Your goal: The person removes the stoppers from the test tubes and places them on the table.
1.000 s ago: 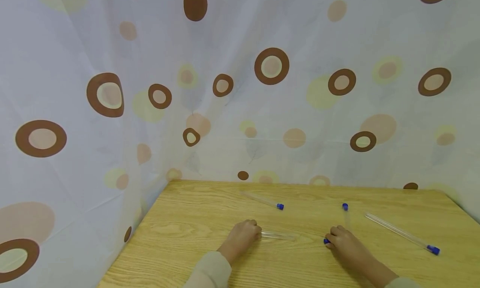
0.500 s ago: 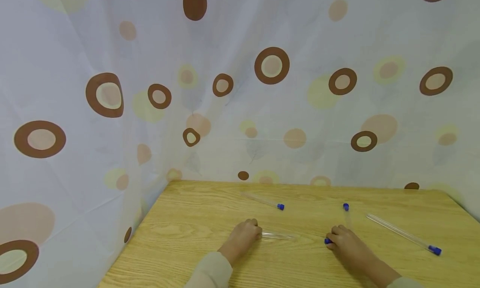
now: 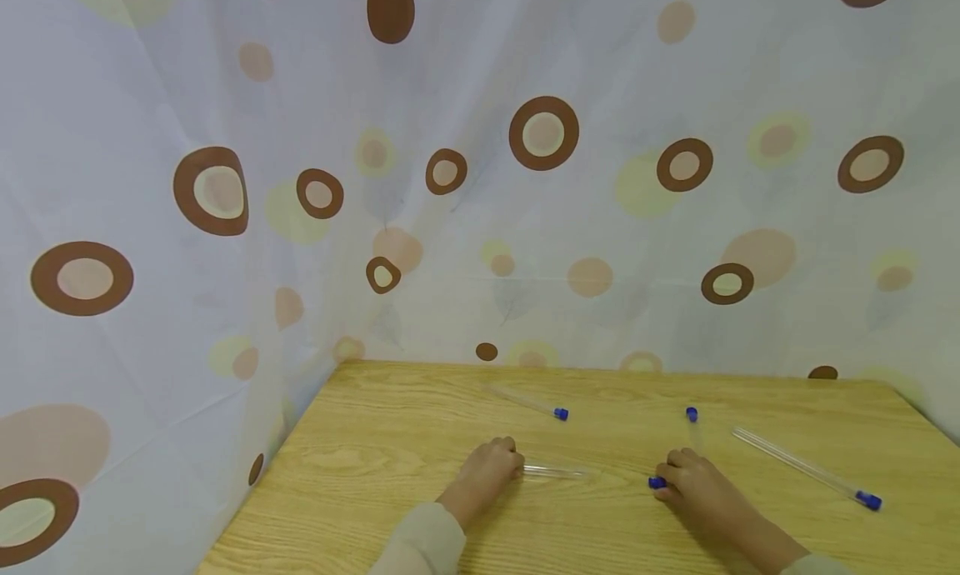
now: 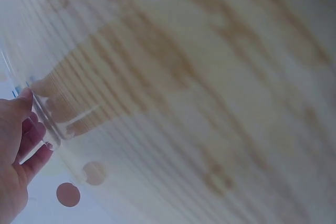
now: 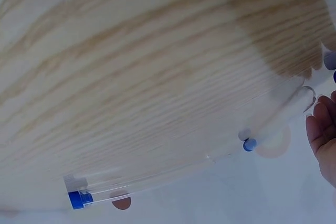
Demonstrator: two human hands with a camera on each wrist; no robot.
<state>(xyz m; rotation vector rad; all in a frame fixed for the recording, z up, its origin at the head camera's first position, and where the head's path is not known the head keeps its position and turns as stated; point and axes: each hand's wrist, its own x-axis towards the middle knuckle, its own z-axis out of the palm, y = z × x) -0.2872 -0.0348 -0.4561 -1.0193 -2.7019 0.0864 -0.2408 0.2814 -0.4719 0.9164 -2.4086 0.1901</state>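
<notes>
My left hand [image 3: 487,473] grips one end of a clear tube [image 3: 553,471], low over the wooden table. The rest of that tube points right, toward the other hand. In the left wrist view the fingers [image 4: 32,135] curl beside the clear tube [image 4: 50,121]. My right hand [image 3: 697,492] pinches a small blue cap [image 3: 657,482] between thumb and fingers. Whether anything is attached to this cap is hidden. A tube with a blue cap [image 3: 692,414] lies just beyond the right hand, its clear end reaching toward the knuckles.
A clear tube with a blue cap [image 3: 561,413] lies toward the back of the wooden table [image 3: 360,492]. Another long capped tube [image 3: 795,462] lies slantwise at the right. A patterned curtain [image 3: 600,225] hangs behind and at the left of the table.
The right hand has turned or shifted very slightly, and a little more of the blue cap shows at its fingertips. The left hand and its tube stay in place.
</notes>
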